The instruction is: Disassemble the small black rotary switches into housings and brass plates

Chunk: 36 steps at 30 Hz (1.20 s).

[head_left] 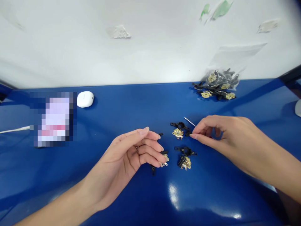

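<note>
A: Grips?
B: Right hand [223,130] nearly pinched at black plastic piece [187,133] beside brass disc [176,132]; hold unclear. Left hand [129,153] loosely cupped, apparently empty.
A: Risk?
B: Fingertip slip could scatter that disc.

The tabletop [131,106] is glossy and smooth, the gold discs [178,133] right of centre metallic, the upper-right bag [224,74] clear plastic.

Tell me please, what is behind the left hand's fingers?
Beyond the left hand, part of a brass-coloured disc and black pieces show on the blue table. The fingers cover the rest, so their number cannot be seen.
</note>
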Tool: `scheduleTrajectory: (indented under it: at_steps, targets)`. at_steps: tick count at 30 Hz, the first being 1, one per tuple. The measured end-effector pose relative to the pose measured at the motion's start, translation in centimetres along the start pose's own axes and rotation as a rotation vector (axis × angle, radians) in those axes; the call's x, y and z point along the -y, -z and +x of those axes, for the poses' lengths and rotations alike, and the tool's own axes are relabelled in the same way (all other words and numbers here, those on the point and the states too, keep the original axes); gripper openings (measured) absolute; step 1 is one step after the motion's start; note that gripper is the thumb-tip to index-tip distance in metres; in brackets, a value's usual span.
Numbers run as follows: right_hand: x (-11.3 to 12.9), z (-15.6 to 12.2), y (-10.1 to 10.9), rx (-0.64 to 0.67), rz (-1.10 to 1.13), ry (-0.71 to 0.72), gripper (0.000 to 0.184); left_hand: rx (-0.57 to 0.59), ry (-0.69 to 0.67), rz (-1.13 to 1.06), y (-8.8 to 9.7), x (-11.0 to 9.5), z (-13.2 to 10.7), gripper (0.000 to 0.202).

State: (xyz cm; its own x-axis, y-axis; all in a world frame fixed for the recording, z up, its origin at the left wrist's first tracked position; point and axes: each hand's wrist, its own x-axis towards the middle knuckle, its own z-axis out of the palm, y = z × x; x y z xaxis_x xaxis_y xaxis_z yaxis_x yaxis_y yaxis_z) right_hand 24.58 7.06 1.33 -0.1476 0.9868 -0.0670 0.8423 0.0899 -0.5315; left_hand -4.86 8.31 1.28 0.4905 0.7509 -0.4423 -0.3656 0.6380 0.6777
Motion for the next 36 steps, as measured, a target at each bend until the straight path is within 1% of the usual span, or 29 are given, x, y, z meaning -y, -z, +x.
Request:
scheduleTrajectory:
  at_steps: [7,11,16,20,28,36]
  targets:
    - [0.1,0.0,-0.1,0.007,0.029,-0.004,0.020,-0.002,-0.001,0.005,0.1,0.0,0.0,0.038]
    - [0.0,-0.1,0.0,-0.029,0.018,-0.002,0.016,-0.006,-0.002,-0.005,0.1,0.1,-0.1,0.039]
    - [0.0,-0.1,-0.6,-0.075,0.025,0.031,0.021,-0.018,0.001,-0.004,0.1,-0.1,0.1,0.040]
    - [-0.1,-0.1,-1.0,-0.073,0.035,0.060,0.019,-0.016,0.004,0.000,0.0,-0.1,0.2,0.039]
    - [-0.3,-0.2,-0.9,-0.065,0.051,0.061,0.011,-0.015,0.001,0.002,0.1,0.0,-0.1,0.040]
    - [-0.2,-0.2,-0.7,-0.035,0.024,0.104,0.013,-0.017,0.003,0.002,0.1,-0.1,-0.1,0.041]
